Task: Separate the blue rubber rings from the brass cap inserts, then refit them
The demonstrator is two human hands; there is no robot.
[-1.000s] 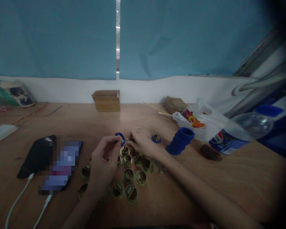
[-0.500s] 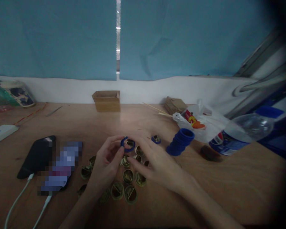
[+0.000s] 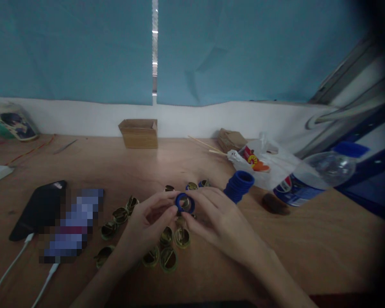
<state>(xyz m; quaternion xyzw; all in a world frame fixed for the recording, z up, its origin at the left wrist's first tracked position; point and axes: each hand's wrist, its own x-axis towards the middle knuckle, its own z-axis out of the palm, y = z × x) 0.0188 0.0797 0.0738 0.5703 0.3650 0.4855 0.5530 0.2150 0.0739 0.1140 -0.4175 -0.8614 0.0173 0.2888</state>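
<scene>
A blue ring is held up between both hands, its opening facing me, with a brass-coloured piece showing through it. My left hand pinches its left side between thumb and fingers. On the right side, my right hand closes on the same ring with thumb and fingertips. Round brass-coloured pin backs, each with a bar across, lie around and beneath my hands; some are hidden. Just beyond my right hand rest two pieces with blue rims, one of them a blue-rimmed pin back. A leaning stack of blue rings stands to the right.
On the left lie a black phone and a second, blurred-out phone, both cabled. A small cardboard box stands at the back. A plastic bag and a tilted cola bottle occupy the right.
Both hands and the ring have shifted right and slightly nearer. My right hand's fingers have come onto the ring. A second blue-rimmed piece has come into view, and the view itself has moved a little.
</scene>
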